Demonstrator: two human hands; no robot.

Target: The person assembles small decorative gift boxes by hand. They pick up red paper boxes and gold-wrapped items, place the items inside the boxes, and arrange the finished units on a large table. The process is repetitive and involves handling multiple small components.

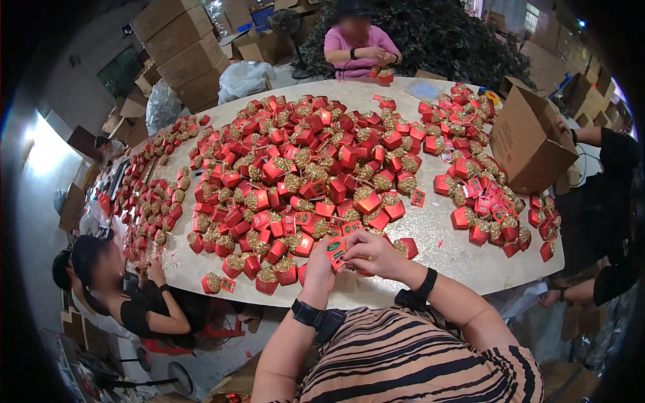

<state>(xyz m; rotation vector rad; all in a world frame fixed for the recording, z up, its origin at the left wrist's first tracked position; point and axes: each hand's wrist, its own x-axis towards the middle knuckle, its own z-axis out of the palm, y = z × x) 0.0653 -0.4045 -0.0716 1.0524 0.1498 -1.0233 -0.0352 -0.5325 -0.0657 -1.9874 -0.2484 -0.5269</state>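
Observation:
Near the table's front edge, my left hand (pixel 320 263) is closed on a red printed tag (pixel 336 252) with a green patch. My right hand (pixel 373 252) is close beside it on the right, fingers pinched together at the tag's edge; what lies between them is too small to make out. Just beyond both hands spreads a large heap of red ornaments (pixel 289 168), small red boxes topped with gold bead-like clusters. More loose tags (pixel 349 228) lie at the heap's near edge. One ornament (pixel 267 281) sits left of my left hand.
The pale table (pixel 430 269) carries more ornaments (pixel 480 201) at right and left. A cardboard box (pixel 531 138) stands tilted at the right, held by a person in dark sleeves. A person in pink (pixel 363 50) works opposite; another person (pixel 144 295) sits at the left.

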